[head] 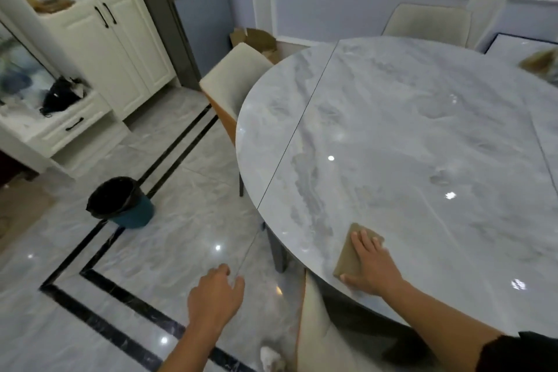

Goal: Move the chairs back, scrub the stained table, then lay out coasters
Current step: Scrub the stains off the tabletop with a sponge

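The worktop (407,130), round and grey-marbled, fills the right of the head view, with wet smears across its gloss and a tan scrub pad (345,257) lying flat near its close edge. The right hand (373,263) presses on the pad, its grip spread with straight fingers; the left hand (214,296) hangs over the floor, its grip loosely spread, holding nothing. A left chair (232,84) stands at the worktop's left edge and a near chair (317,326) against its close edge.
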